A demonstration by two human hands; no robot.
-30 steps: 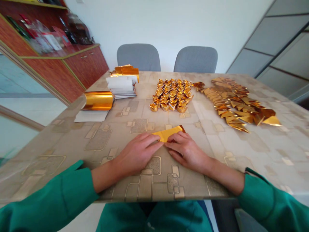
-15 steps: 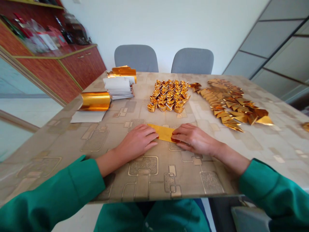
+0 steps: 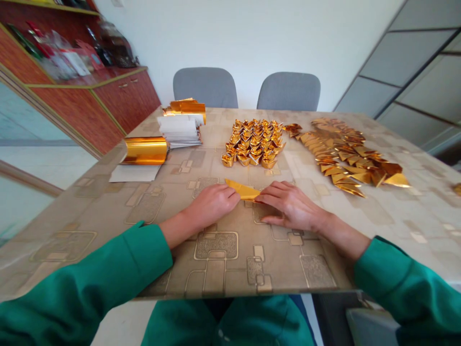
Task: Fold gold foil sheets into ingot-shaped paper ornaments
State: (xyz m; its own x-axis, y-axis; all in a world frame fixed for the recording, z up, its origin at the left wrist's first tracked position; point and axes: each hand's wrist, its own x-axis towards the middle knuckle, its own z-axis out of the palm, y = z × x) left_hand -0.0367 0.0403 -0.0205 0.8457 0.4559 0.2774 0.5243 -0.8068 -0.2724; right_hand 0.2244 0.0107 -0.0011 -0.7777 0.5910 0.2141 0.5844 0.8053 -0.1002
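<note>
A folded piece of gold paper point(image 3: 242, 189) lies on the patterned table point(image 3: 223, 269) between both hands. My left hand point(image 3: 211, 205) has its fingers curled onto the paper's left part, pinching it. The fingers of my right hand point(image 3: 288, 204) lie stretched out and pressed on the paper's right end, which they cover. Both arms wear green sleeves.
Behind the hands sit a block of folded gold ingots point(image 3: 254, 142) and, to the right, a heap of folded gold triangles point(image 3: 345, 154). At back left are a white paper stack point(image 3: 180, 129) and a curled gold sheet point(image 3: 146, 150). Two grey chairs point(image 3: 205, 86) stand beyond; a red cabinet point(image 3: 108, 101) stands left.
The gold paper has gone from a flat strip to a narrower, pointed fold. Both hands moved closer together over it.
</note>
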